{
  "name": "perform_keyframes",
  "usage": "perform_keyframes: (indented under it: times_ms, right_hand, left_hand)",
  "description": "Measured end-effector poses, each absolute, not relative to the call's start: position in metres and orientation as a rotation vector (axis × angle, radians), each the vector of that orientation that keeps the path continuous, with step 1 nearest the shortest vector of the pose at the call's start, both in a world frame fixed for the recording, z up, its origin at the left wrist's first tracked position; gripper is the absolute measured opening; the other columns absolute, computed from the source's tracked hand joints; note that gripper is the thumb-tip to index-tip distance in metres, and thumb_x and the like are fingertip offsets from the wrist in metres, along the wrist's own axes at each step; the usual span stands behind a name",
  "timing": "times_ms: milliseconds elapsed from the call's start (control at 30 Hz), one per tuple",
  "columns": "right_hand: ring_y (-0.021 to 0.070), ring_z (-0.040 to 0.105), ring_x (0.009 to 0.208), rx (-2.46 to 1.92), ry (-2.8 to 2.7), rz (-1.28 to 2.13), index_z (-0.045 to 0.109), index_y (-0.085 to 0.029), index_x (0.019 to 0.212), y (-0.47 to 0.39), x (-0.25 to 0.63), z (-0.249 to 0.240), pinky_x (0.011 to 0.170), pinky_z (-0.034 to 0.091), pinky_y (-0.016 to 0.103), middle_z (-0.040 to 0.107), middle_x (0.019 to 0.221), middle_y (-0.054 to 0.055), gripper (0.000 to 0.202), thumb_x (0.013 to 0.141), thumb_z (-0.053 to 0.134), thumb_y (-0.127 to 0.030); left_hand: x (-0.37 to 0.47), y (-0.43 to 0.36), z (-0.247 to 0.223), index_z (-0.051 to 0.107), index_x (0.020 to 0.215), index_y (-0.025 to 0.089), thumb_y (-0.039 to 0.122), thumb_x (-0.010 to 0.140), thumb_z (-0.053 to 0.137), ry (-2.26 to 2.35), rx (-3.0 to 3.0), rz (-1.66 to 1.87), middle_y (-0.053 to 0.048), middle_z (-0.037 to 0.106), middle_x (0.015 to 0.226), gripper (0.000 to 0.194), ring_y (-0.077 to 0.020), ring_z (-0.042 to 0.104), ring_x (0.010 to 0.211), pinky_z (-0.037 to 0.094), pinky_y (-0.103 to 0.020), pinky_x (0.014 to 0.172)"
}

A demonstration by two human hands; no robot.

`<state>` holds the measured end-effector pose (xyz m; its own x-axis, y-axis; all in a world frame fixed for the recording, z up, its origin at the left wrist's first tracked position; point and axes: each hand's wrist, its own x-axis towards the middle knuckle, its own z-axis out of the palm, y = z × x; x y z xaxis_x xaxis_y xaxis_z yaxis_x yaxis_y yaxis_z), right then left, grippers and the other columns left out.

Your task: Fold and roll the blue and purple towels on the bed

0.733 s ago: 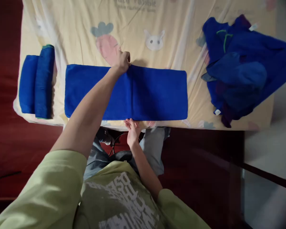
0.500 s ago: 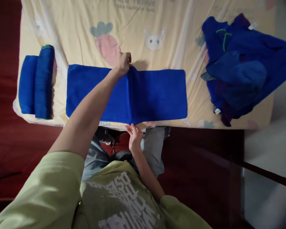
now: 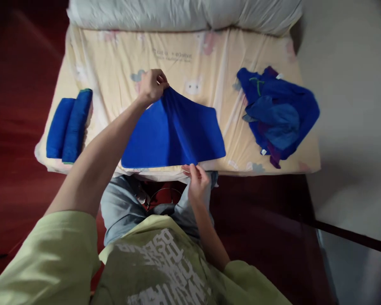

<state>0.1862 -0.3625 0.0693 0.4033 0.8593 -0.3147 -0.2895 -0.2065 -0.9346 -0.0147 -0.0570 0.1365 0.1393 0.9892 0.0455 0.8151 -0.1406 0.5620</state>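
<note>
A blue cloth (image 3: 197, 127) lies near the front edge of the bed, partly lifted, with folds running down from its raised far edge. My left hand (image 3: 153, 86) pinches that far edge and holds it up. At the near edge, my right hand (image 3: 197, 180) has thumb and fingers closed on the cloth, lower and further right than my left hand. My left forearm covers part of the cloth's left side. Two blue rolled or folded cloths (image 3: 69, 127) rest side by side on the left of the bed.
The bed's patterned sheet (image 3: 108, 55) reaches back to a pale rolled quilt (image 3: 184, 15). A loose heap of blue and purple cloths (image 3: 279, 118) sits at the right, near a white wall (image 3: 346, 106). Dark red floor (image 3: 247, 224) lies below the bed.
My left hand has raised the cloth's far edge, pulling it out of its flat spread. My right hand has shifted right along the near edge. The view now shows the quilt behind.
</note>
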Motion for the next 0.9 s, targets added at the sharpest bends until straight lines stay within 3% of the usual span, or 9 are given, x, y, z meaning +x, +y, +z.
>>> perform_keyframes:
  times_ms: [100,200,400,533,633,767,900]
  right_hand:
    - [0.0144,0.068,0.057,-1.342,-0.7,0.967,0.066,-0.02,0.086,-0.341,0.221,0.11,0.055,0.055,0.027,0.076,0.075,0.003,0.033,0.085,0.075,-0.052]
    - [0.0082,0.054,0.047,-1.247,-0.858,0.773,0.063,-0.021,0.08,-0.309,0.254,0.16,0.046,0.042,0.021,0.061,0.06,-0.005,0.039,0.085,0.076,-0.058]
    - [0.0046,0.037,0.042,-1.057,-1.076,0.579,0.06,-0.021,0.08,-0.246,0.276,0.272,0.041,0.029,0.019,0.034,0.053,-0.013,0.045,0.088,0.074,-0.064]
    - [0.0031,0.034,0.039,-0.966,-1.177,0.599,0.053,-0.022,0.073,-0.23,0.267,0.328,0.038,0.026,0.016,0.031,0.052,-0.013,0.049,0.092,0.072,-0.063]
    - [0.0032,0.035,0.037,-0.946,-1.245,0.58,0.049,-0.022,0.071,-0.228,0.258,0.357,0.036,0.026,0.016,0.031,0.051,-0.013,0.051,0.095,0.069,-0.063]
    - [0.0027,0.035,0.035,-0.934,-1.274,0.585,0.043,-0.023,0.068,-0.235,0.249,0.38,0.035,0.025,0.015,0.033,0.049,-0.013,0.055,0.094,0.068,-0.064]
    - [0.0024,0.041,0.037,-0.95,-1.277,0.694,0.042,-0.022,0.065,-0.258,0.25,0.39,0.036,0.03,0.014,0.04,0.049,-0.012,0.058,0.091,0.073,-0.063]
  left_hand:
    - [-0.028,-0.082,0.198,0.06,0.125,0.012,0.039,0.108,0.051,1.736,1.845,0.806,-0.005,0.072,0.121,0.034,-0.0058,0.059,0.085,0.053,-0.029,0.084]
    - [-0.046,-0.109,0.256,0.061,0.124,0.013,0.05,0.107,0.052,1.666,1.836,1.016,-0.006,0.073,0.116,0.041,-0.0083,0.057,0.087,0.055,-0.033,0.084]
    - [-0.087,-0.164,0.335,0.07,0.095,0.019,0.051,0.087,0.078,1.49,1.735,1.572,-0.002,0.075,0.093,0.033,-0.0101,0.058,0.079,0.053,-0.031,0.078]
    - [-0.114,-0.194,0.365,0.072,0.097,0.018,0.046,0.082,0.086,1.428,1.675,1.703,-0.001,0.076,0.09,0.034,-0.0086,0.058,0.076,0.055,-0.03,0.079]
    - [-0.129,-0.215,0.381,0.073,0.106,0.009,0.044,0.084,0.087,1.435,1.677,1.744,-0.005,0.076,0.089,0.043,-0.01,0.06,0.075,0.057,-0.035,0.083]
    - [-0.138,-0.245,0.393,0.071,0.112,-0.003,0.043,0.088,0.086,1.399,1.727,1.77,-0.013,0.075,0.094,0.055,-0.0129,0.066,0.079,0.059,-0.043,0.089]
    - [-0.139,-0.283,0.396,0.073,0.108,-0.005,0.042,0.082,0.091,1.347,1.726,1.824,-0.011,0.075,0.088,0.056,-0.0115,0.065,0.073,0.061,-0.042,0.084]
